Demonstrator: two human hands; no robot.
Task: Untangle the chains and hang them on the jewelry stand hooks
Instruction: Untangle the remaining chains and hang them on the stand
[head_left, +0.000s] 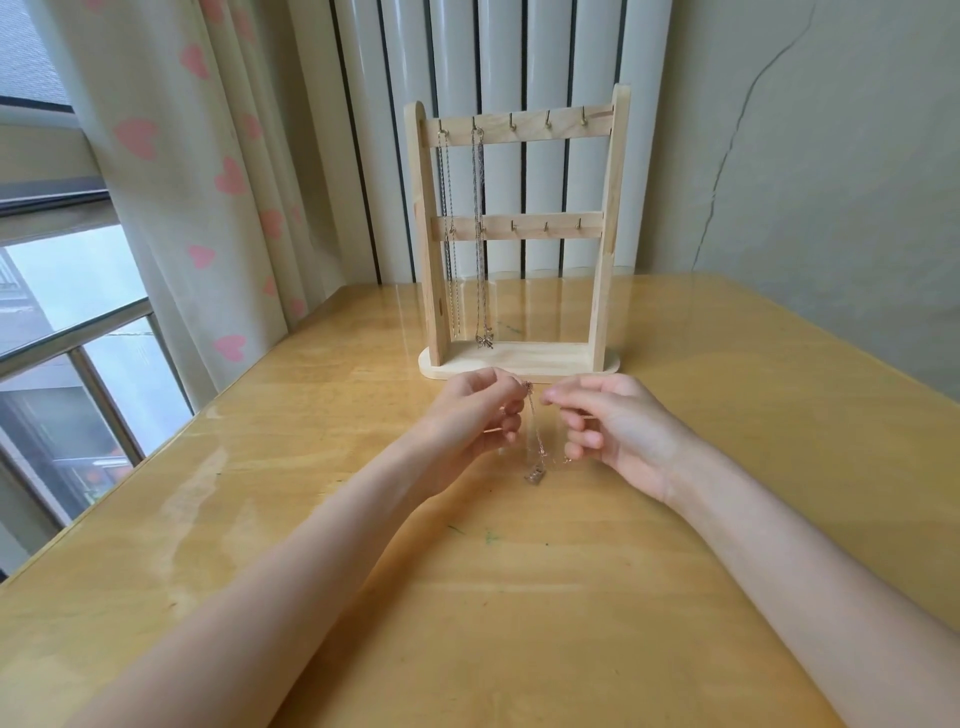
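Two chains already hang on the wooden stand (517, 228) at twelve o'clock on the table (322, 467); the first chain (451, 260) drops from the leftmost hook of the top bar, and the second chain (479, 244), which ends in a small bow charm just above the base, drops from the hook next to it at its three o'clock; the other three top hooks (548, 122) are bare, and the hooks on the lower bar carry nothing of their own that I can see, though the hanging chains pass in front of the two leftmost ones; so the task looks partly done, with at least one chain left to free and hang. That third chain (537, 441) is in front of the stand's base, at six o'clock from it, held just above the tabletop between both hands; the left hand (480, 415) has its fingers curled and pinches the chain's top end between thumb and forefinger; the right hand (613, 421) is also curled, its forefinger and thumb close together at three o'clock from that pinch, and a strand seems to run to its lower fingers, so it appears to hold the chain too; a small pendant (535, 475) dangles at the bottom of the loop; whether any knot remains in it is too fine to tell; there are no boxes, trays or dishes in view, the stand being the only holder.
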